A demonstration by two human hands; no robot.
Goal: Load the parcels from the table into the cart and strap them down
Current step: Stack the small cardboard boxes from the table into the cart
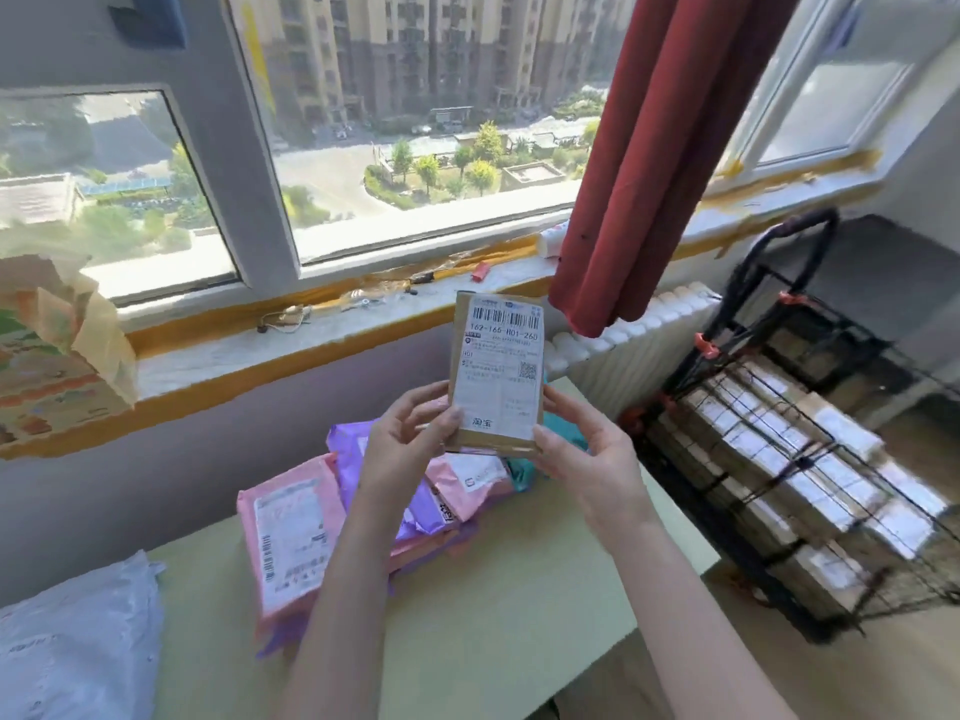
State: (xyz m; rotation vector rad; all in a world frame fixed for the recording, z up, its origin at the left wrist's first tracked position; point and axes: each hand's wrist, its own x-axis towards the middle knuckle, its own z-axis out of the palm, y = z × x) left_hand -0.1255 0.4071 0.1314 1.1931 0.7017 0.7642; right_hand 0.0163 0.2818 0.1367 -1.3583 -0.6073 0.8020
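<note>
I hold a small brown cardboard parcel (497,371) with a white shipping label upright above the table. My left hand (410,439) grips its lower left edge and my right hand (576,449) grips its lower right edge. Below it on the pale green table (498,605) lies a pile of soft mailer parcels: a pink one (291,537) at the left, a purple one (384,475) under my left wrist, and a teal one (524,470) partly hidden. The black folding cart (779,459) stands to the right of the table, stacked with brown boxes under black elastic cords.
A grey plastic bag (72,636) lies at the table's left corner. A white radiator (623,345) and a red curtain (665,148) are behind the table's right end. The windowsill (311,335) carries small clutter. A torn paper bag (57,345) sits at far left.
</note>
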